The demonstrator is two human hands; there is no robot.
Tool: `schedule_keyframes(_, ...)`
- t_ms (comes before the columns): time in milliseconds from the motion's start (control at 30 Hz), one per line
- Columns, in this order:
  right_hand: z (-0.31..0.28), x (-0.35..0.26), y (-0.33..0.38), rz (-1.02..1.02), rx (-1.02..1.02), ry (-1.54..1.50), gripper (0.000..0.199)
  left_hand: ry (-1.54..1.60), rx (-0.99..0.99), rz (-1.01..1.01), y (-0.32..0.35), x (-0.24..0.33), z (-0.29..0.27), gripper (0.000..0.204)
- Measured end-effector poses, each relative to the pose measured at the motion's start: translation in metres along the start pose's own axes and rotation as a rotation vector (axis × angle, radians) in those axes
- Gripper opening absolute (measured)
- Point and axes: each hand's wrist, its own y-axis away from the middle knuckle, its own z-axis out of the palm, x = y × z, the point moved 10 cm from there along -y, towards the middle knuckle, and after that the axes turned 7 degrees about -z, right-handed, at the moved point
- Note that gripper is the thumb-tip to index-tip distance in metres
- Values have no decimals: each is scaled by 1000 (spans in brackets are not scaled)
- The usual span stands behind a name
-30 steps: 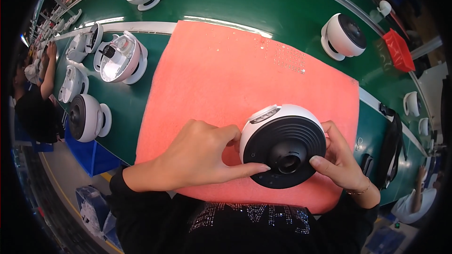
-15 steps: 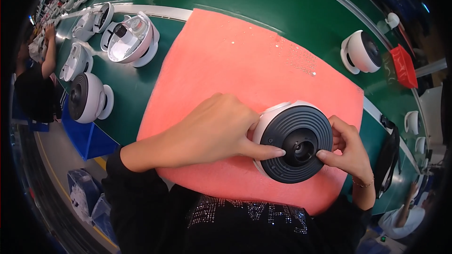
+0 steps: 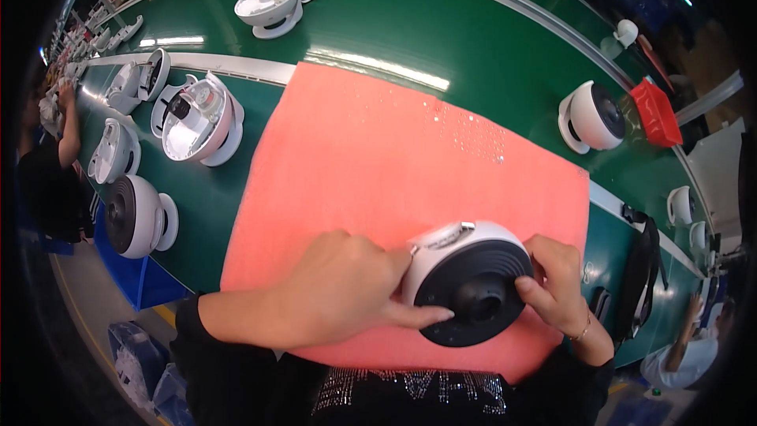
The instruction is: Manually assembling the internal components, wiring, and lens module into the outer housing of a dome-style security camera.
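Both hands grip a round white device (image 3: 465, 312) with a black, ring-ridged front and a protruding black centre. It is tilted toward me over the pink foam mat (image 3: 355, 166). My left hand (image 3: 339, 292) closes on its left side, with the thumb on the black front. On the right side, my right hand (image 3: 556, 284) has its fingers curled around the white rim and its thumb on the front. A shiny piece shows on the device's upper edge. Its back and the fingertips behind it are hidden.
To the left stand open white housings (image 3: 201, 122) with parts inside and a closed round device (image 3: 134, 217). Another open housing (image 3: 272, 8) sits on the far green bench. At right are a similar device (image 3: 591, 118), a red bin (image 3: 656, 110) and a black strap (image 3: 643, 276). Co-workers are at both sides.
The device has tipped, so its upper edge now shows and its front faces lower. Both hands moved with it, lower in the picture. The whole view has shifted, bringing more far bench into sight.
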Motion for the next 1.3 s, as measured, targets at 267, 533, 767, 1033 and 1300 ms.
schedule_keyframes(267, 3, 0, 0, 56, -78, 74, 30, -26, -76, 18, -4, -4, 5, 50)
schedule_keyframes(533, 5, 4, 4, 130, -99, 44, 34, -42, -208, 107, -16, 0, 5, 56)
schedule_keyframes(767, 7, 12, 4, 107, -92, -22, 34, -103, -96, 101, -5, 4, 6, 54)
schedule_keyframes(1033, 11, 6, -8, 90, -192, 54, 32, -6, -139, 53, -7, 0, 8, 60)
schedule_keyframes(1300, 6, 1, -3, 105, -239, 214, 28, 64, -275, -76, -14, -8, 16, 45)
